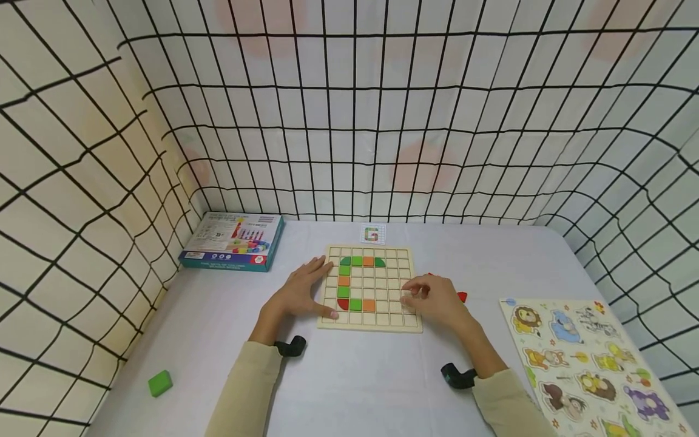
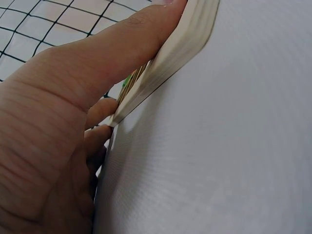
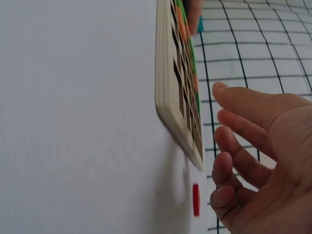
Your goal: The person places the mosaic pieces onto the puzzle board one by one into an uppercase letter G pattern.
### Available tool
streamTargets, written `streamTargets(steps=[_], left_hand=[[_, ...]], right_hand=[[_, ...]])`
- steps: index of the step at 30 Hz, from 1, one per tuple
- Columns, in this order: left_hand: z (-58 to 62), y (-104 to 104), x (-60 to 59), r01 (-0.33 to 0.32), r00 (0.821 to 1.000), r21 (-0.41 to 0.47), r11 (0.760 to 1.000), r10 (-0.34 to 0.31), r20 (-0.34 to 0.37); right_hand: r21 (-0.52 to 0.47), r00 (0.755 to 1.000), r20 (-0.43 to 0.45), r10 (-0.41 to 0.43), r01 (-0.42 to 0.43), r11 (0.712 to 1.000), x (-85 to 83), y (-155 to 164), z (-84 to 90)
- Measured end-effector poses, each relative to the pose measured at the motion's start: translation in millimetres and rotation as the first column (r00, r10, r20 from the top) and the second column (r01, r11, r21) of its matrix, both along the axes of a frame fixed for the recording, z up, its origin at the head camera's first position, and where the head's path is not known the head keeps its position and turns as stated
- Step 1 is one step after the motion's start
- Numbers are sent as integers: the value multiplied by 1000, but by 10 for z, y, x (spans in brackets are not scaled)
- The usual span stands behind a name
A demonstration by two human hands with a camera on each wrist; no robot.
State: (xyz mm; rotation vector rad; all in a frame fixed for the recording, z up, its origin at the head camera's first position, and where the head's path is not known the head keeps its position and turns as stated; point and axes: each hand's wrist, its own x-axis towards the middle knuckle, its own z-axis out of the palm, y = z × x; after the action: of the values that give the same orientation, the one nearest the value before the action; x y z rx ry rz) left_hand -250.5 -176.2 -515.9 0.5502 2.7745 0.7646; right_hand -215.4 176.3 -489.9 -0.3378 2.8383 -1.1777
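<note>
With tiles (image 1: 355, 304) partly laid on the board (image 1: 381, 282) below the card (image 1: 373, 233), I judged placing underway, the left hand (image 1: 300, 290) spread on its left edge, the right hand (image 1: 435, 298) loosely curled, empty, near its right, the next move probably calling for a red piece (image 1: 462, 297).

Head view looks forward and down from above and behind the left hand (image 1: 300, 292) and right hand (image 1: 438, 299); close, tilted wrist views face along each hand, both sharing the wooden board (image 1: 377, 285).
</note>
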Motion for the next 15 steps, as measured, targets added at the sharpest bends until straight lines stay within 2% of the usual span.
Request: streamTargets(steps=[6, 15], left_hand=[[-2, 0, -3, 3, 1000, 2, 1000, -3, -2], [-15, -11, -9, 4, 1000, 23, 1000, -4, -7]], right_hand=[[20, 996, -9, -84, 84, 996, -9, 250, 38], [63, 992, -31, -123, 124, 990, -170, 472, -47]])
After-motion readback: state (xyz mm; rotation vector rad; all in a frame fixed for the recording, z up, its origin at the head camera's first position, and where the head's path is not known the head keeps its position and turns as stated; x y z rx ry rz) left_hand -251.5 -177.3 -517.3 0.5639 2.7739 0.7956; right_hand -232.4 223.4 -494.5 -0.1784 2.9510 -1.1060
